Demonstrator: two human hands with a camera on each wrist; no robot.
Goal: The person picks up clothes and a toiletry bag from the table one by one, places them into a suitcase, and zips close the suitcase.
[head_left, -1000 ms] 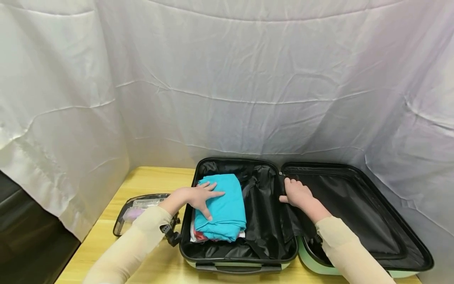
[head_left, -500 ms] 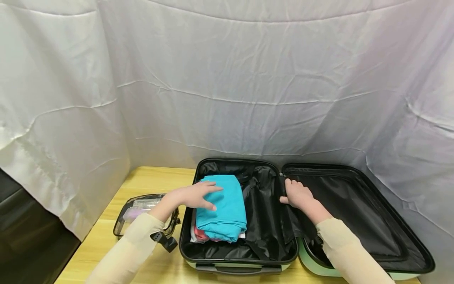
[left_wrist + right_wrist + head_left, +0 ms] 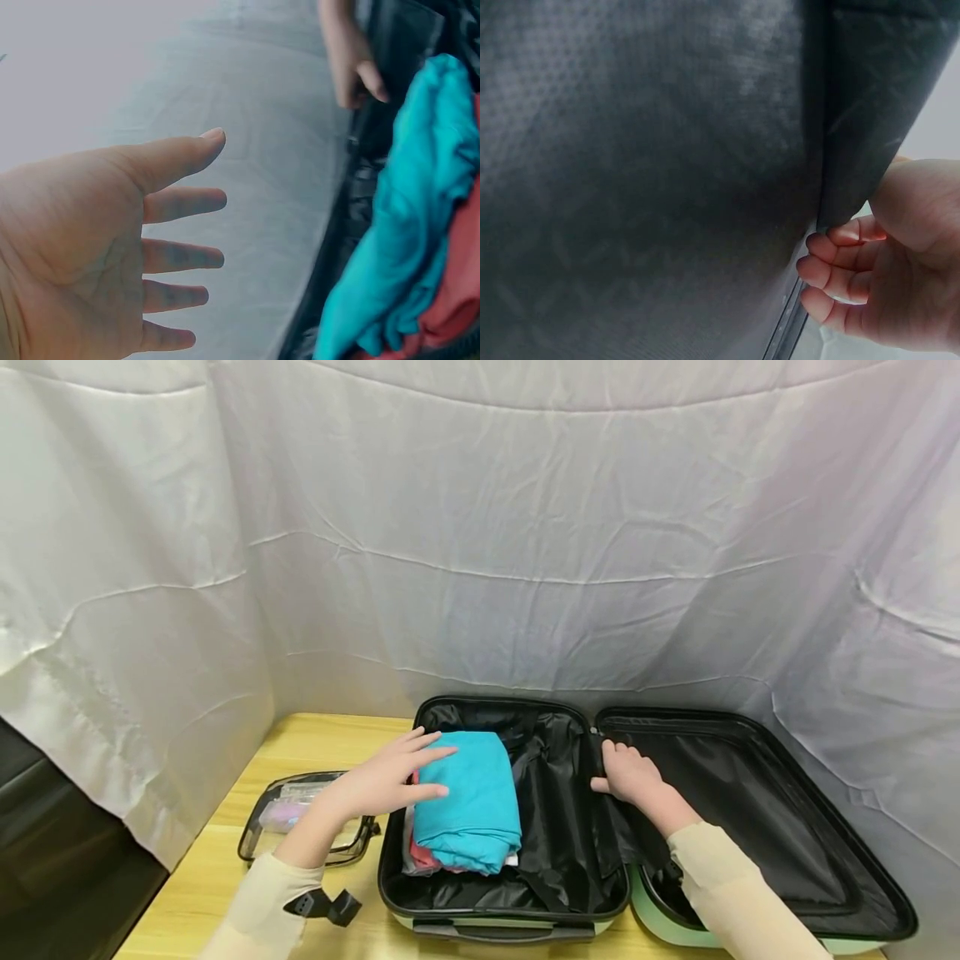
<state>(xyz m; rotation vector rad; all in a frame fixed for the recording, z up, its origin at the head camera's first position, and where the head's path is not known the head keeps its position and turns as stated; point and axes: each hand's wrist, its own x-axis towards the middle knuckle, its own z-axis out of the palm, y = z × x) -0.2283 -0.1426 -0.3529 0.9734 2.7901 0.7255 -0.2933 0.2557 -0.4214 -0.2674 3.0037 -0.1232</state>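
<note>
Left hand hovered, spread, near the cloth at nine o'clock; right hand gripped a flap, likely holding it aside.

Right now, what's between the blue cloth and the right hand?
Head view: from the blue cloth, crumpled black lining, then a black flap at the right hand; no loose item visible there.

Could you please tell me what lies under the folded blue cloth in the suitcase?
Red fabric and greyish-white material peek out beneath the blue cloth; the rest is covered and cannot be seen.
</note>
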